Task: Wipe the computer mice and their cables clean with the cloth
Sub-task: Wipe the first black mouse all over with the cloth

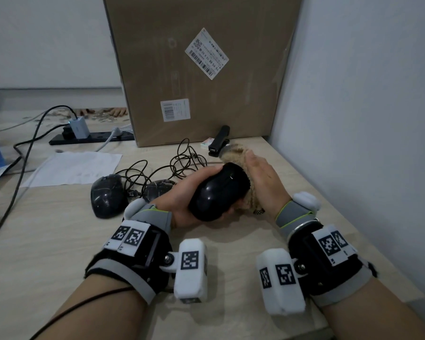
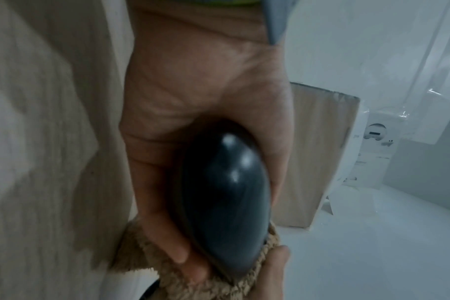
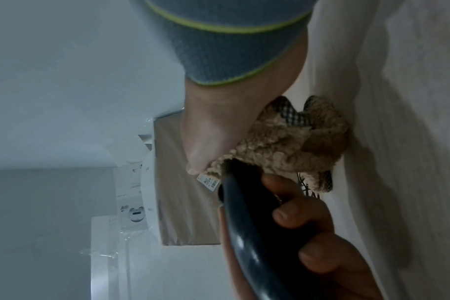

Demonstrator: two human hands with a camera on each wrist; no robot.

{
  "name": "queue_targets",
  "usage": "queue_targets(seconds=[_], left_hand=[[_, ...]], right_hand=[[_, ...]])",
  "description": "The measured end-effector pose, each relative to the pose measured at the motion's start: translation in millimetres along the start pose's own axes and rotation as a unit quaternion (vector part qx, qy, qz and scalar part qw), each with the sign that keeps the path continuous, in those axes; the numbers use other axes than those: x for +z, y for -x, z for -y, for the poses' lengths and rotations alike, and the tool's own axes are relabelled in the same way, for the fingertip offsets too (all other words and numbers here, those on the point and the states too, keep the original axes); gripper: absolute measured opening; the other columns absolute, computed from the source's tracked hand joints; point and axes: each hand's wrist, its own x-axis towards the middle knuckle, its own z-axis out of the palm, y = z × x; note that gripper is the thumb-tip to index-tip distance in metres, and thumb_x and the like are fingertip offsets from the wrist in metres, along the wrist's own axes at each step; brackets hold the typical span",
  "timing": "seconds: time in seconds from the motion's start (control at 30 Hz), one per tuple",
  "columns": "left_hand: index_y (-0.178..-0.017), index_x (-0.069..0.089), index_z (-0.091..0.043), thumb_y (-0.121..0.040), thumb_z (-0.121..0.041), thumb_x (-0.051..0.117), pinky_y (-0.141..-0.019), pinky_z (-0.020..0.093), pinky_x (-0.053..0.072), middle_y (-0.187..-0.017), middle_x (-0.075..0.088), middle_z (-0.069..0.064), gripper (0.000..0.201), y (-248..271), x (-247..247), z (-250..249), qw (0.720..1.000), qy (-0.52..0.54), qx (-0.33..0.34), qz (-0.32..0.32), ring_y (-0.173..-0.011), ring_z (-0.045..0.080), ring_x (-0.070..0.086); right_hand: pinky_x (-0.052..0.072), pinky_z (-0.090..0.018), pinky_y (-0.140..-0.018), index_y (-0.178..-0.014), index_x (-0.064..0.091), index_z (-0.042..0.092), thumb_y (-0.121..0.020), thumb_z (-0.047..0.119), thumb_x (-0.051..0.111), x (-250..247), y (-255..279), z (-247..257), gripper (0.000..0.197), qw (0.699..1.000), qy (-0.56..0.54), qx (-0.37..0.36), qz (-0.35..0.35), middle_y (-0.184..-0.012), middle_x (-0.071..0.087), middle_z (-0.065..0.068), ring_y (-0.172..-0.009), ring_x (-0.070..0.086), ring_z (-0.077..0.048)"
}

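My left hand (image 1: pixel 179 195) grips a glossy black mouse (image 1: pixel 219 192) and holds it tilted above the desk (image 1: pixel 59 241). In the left wrist view, its fingers (image 2: pixel 157 223) curl along the mouse's (image 2: pixel 226 203) side. My right hand (image 1: pixel 263 177) holds a tan fluffy cloth (image 1: pixel 238 153) wrapped over the mouse's far end. The right wrist view shows the cloth (image 3: pixel 283 146) bunched in my palm against the mouse (image 3: pixel 244 223). Two more black mice (image 1: pixel 107 196) (image 1: pixel 158 188) lie to the left, with their tangled cables (image 1: pixel 182 160) behind them.
A big cardboard box (image 1: pixel 201 69) stands at the back. A black stapler (image 1: pixel 220 141) lies at its foot. A white sheet of paper (image 1: pixel 76 168), a power strip (image 1: pixel 88 138) with a charger, and thick cables occupy the left. A wall (image 1: pixel 366 119) runs close on the right.
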Motion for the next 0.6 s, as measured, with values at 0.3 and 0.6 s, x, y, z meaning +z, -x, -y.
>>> queue_targets(seconds=[0.3, 0.6], left_hand=[[-0.102, 0.071, -0.011, -0.093, -0.045, 0.041, -0.054, 0.023, 0.050, -0.087, 0.068, 0.012, 0.046, -3, -9, -9, 0.981, 0.108, 0.158, -0.039, -0.067, 0.018, 0.063], [-0.124, 0.060, -0.010, -0.091, -0.048, 0.050, -0.070, 0.027, 0.055, -0.106, 0.068, 0.014, 0.051, -5, -16, -16, 0.939, 0.258, 0.212, -0.086, -0.082, 0.021, 0.066]], right_hand=[[0.047, -0.040, -0.074, -0.075, 0.056, 0.005, -0.091, 0.053, 0.043, -3, -8, -12, 0.052, 0.999, 0.038, 0.000, -0.032, -0.069, 0.058, -0.007, -0.070, 0.052, -0.014], [0.048, -0.038, -0.073, -0.073, 0.055, 0.010, -0.091, 0.045, 0.050, -11, -13, -15, 0.039, 0.988, -0.007, 0.024, -0.153, -0.070, 0.053, 0.001, -0.070, 0.049, -0.013]])
